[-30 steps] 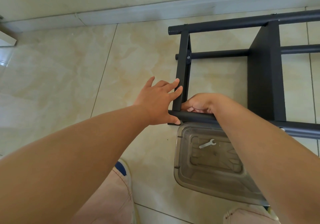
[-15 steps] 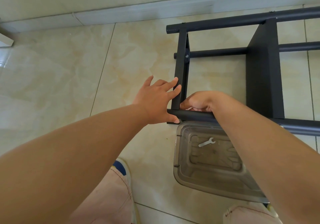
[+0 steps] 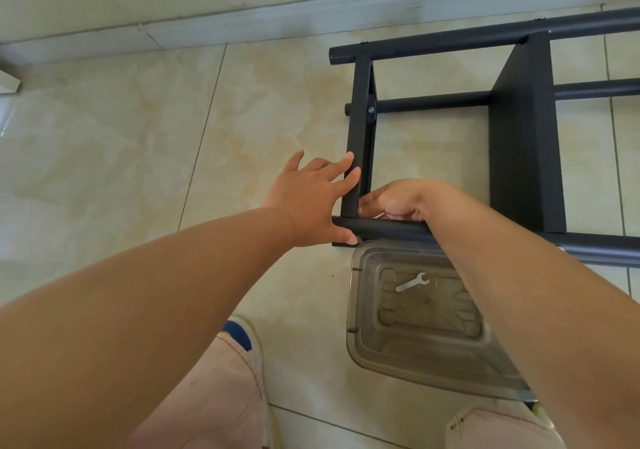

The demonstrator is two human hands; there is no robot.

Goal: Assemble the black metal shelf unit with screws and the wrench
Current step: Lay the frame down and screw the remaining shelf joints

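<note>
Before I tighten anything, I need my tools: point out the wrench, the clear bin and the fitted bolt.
wrench (image 3: 412, 282), head view, mid-handle.
clear bin (image 3: 354, 296), head view, left rim.
fitted bolt (image 3: 371, 110), head view, its head.

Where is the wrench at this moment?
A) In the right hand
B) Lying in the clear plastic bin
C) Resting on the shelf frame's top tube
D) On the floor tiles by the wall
B: the wrench lies loose on the bottom of the clear plastic bin, beside the frame, and neither hand touches it.
</note>
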